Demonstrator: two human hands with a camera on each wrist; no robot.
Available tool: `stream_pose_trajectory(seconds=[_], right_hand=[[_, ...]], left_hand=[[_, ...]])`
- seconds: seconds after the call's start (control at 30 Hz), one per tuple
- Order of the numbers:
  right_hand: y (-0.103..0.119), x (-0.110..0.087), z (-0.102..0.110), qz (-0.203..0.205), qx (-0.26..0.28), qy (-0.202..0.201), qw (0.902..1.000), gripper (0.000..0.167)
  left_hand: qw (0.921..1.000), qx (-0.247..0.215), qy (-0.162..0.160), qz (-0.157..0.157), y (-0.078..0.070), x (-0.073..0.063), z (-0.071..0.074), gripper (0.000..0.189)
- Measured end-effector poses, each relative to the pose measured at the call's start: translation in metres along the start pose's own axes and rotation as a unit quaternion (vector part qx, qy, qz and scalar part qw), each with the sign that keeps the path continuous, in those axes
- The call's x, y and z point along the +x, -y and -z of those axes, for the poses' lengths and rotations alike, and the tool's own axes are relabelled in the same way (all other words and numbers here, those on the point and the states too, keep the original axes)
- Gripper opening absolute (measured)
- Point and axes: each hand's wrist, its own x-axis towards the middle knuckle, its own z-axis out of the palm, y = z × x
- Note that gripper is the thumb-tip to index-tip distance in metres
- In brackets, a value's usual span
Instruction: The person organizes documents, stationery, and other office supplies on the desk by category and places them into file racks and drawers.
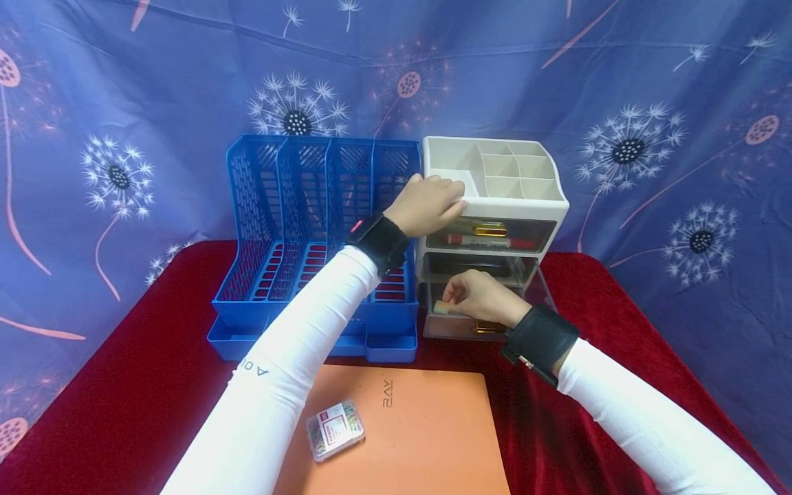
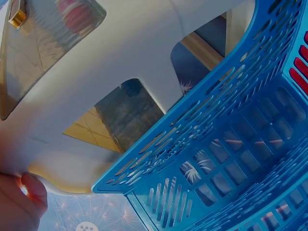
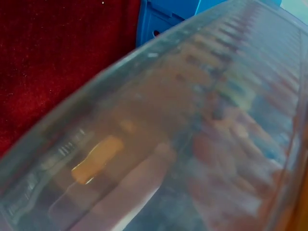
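A white desktop drawer organizer (image 1: 495,206) stands at the back right. My left hand (image 1: 430,204) grips its front top rim at the left corner, fingers bent over the edge; a bit of that hand (image 2: 21,202) shows in the left wrist view. The organizer's clear lower drawer (image 1: 452,328) is pulled out, with a gold handle (image 3: 97,159) on its front. Over this drawer, my right hand (image 1: 485,297) pinches a small tan and pale green block (image 1: 442,307) near the drawer's left front. In the right wrist view the drawer's clear wall blurs the hand.
A blue file rack (image 1: 315,309) with several slots stands left of the organizer. The upper drawer holds a red-capped marker (image 1: 491,242). In front, an orange board (image 1: 427,426) lies on the red cloth (image 1: 155,385), a small clear box (image 1: 335,430) of clips on it.
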Motion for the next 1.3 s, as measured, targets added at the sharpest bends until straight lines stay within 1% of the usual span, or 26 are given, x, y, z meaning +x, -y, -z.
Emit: stream_pose_trajectory(seconds=[0.17,0.3,0.6,0.87,1.07,1.17,1.3], right_hand=[[0.0018,0.0005,-0.0015,-0.022,0.01,0.005,0.9997,0.005],[0.0032,0.0006,-0.003,-0.031,0.015,0.009,0.9994,0.006],[0.0034,0.0013,-0.0038,-0.034,0.028,0.014,0.9989,0.008],[0.0031,0.0025,-0.0046,-0.036,0.025,0.01,0.999,0.009],[0.0022,0.002,-0.0038,-0.026,0.021,0.006,0.9994,0.009],[0.0014,0.0013,-0.0029,-0.012,0.012,-0.001,0.9999,0.009],[0.0018,-0.0017,-0.0015,0.016,-0.008,-0.031,0.9994,0.014]], left_hand=[[1.0,-0.002,-0.002,-0.001,0.0019,-0.0005,-0.0021,0.028],[1.0,0.0,-0.002,-0.002,0.0033,-0.0008,-0.0047,0.028],[1.0,0.001,-0.004,-0.005,0.0037,-0.0022,-0.0042,0.028],[1.0,0.002,0.0,-0.002,0.0036,-0.0023,-0.003,0.028],[1.0,0.001,0.003,0.0,0.0035,-0.0017,-0.003,0.028],[1.0,0.003,0.003,-0.001,0.003,-0.0012,-0.003,0.029],[1.0,0.005,0.0,-0.007,0.002,-0.0001,-0.0015,0.028]])
